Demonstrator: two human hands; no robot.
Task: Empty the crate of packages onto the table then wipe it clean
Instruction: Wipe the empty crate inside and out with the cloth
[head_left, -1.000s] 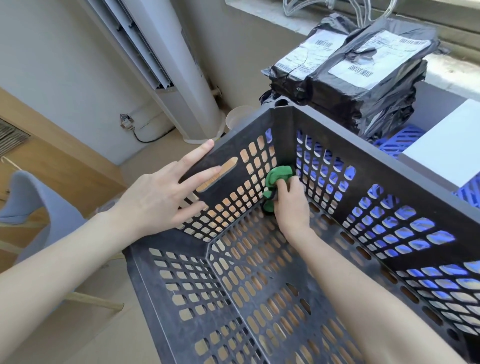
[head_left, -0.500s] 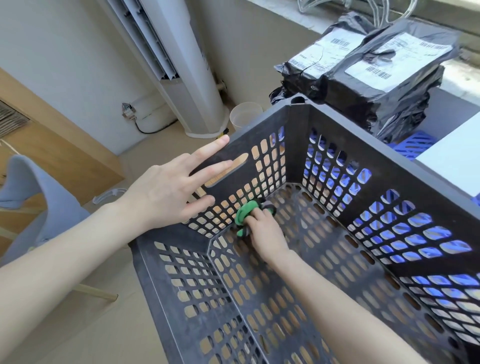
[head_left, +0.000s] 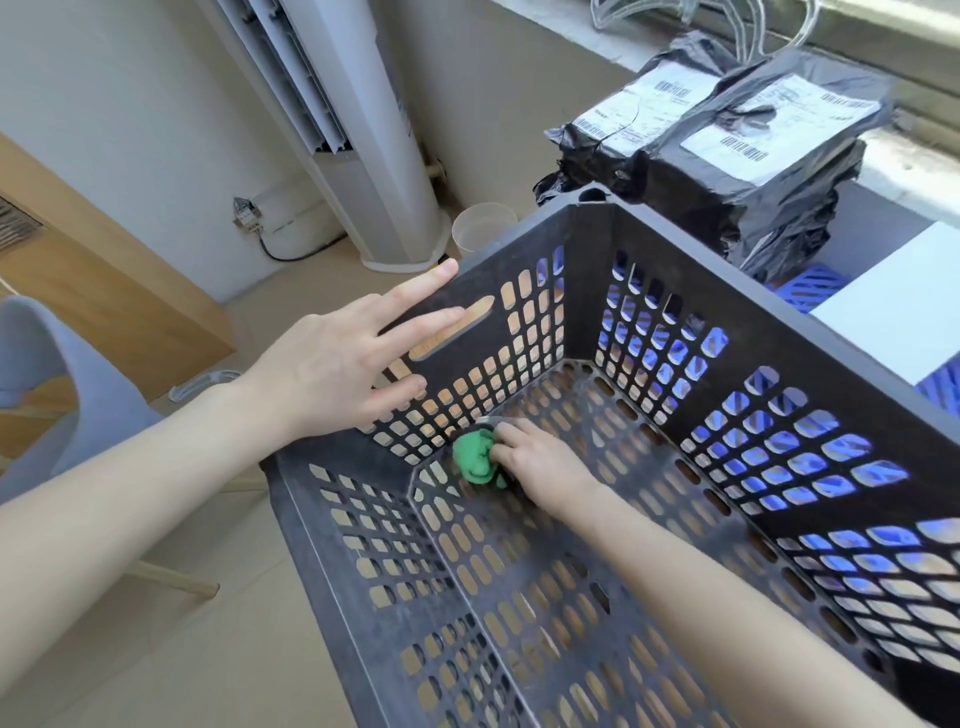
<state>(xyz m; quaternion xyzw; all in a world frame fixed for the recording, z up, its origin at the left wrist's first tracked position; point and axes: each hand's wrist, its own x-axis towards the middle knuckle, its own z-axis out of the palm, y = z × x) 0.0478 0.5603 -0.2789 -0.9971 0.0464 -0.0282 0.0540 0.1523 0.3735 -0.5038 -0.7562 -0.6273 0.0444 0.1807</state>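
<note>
**Crate empty, cloth at the bottom edge of the end wall**

- Crate: dark grey perforated plastic, open top, nothing inside it but the cloth and the right hand. It is tipped, with the corner nearest the packages highest.
- Right hand: down inside the crate, fingers curled over a bunched green cloth. The cloth is pressed onto the crate floor right where the floor meets the end wall, under the handle slot and close to the left corner. Thumb is hidden under the cloth, so the exact grip is probably a pinch, but I can't confirm.
- Left hand: fingers straight and spread, holding nothing. Index finger lies along the top rim of the end wall; the next fingers lie flat across the wall's inner face at the handle slot.
- Packages: black poly mailers with white barcode labels, in two stacks side by side on the grey desk, just beyond the crate's far corner. All of them are out of the crate.
- Blue crate with a white panel lying on it sits behind the long wall, below the packages.
- On the floor, left of the crate: white tower air conditioner, a clear plastic cup at its base, and a grey chair at the left edge.
</note>
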